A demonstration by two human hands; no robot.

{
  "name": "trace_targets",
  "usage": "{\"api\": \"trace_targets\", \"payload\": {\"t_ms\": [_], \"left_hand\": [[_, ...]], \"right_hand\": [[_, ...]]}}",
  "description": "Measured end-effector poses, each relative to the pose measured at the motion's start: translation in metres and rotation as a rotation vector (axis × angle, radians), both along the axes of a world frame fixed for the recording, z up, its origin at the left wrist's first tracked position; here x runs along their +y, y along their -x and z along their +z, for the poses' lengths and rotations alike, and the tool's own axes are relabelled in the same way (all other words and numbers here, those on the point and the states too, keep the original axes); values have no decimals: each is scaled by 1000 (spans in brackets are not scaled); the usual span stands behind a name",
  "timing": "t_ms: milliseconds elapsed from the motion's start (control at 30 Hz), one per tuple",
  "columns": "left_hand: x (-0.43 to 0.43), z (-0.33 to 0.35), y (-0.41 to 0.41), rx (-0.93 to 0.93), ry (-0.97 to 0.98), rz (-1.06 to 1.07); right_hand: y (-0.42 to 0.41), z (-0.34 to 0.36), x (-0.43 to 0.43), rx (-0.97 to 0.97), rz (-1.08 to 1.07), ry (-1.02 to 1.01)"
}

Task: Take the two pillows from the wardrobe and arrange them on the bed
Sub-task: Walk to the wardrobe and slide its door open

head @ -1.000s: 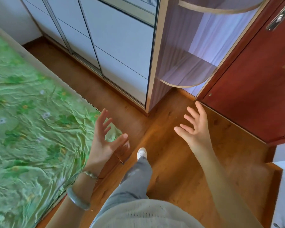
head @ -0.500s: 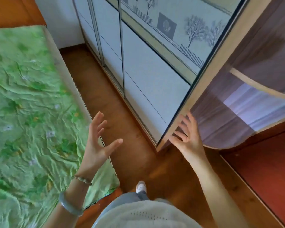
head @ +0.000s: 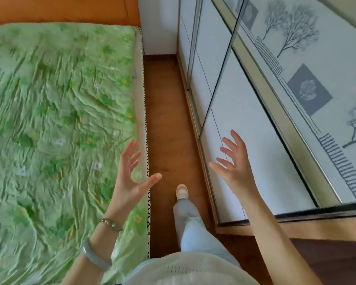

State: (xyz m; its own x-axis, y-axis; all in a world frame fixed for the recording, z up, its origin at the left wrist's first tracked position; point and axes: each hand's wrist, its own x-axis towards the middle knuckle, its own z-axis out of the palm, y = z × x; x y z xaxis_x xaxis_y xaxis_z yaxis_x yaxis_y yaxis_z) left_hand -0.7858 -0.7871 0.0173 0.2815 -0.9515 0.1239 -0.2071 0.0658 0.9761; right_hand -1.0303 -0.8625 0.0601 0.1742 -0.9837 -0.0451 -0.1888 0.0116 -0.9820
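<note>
The bed [head: 56,112], covered by a crumpled green flowered sheet, fills the left half of the view. The wardrobe [head: 271,103] runs along the right, its sliding doors pale with printed grey trees, and they look closed. No pillow is in sight. My left hand [head: 130,179] hovers over the bed's right edge, fingers spread and empty. My right hand [head: 234,161] is raised in front of the nearest wardrobe door, fingers apart, holding nothing; I cannot tell if it touches the door.
A narrow strip of wooden floor [head: 167,120] runs between bed and wardrobe, ending at a white wall [head: 158,25]. My leg and white shoe [head: 182,191] stand in this aisle. The wooden headboard [head: 60,9] lies along the top.
The view has swung left, away from the open corner shelves and red door, down the aisle beside the wardrobe. I have stepped forward; both hands stay raised and empty.
</note>
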Motion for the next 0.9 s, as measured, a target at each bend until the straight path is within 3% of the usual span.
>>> {"api": "trace_targets", "payload": {"t_ms": [467,900], "left_hand": [[-262,20,-60,-31,1,150],[-448,3,-125,-6,-9,97]], "right_hand": [[-68,1,-294,-65,46,-9],[-117,-17,-455,-26,-4,-50]]}}
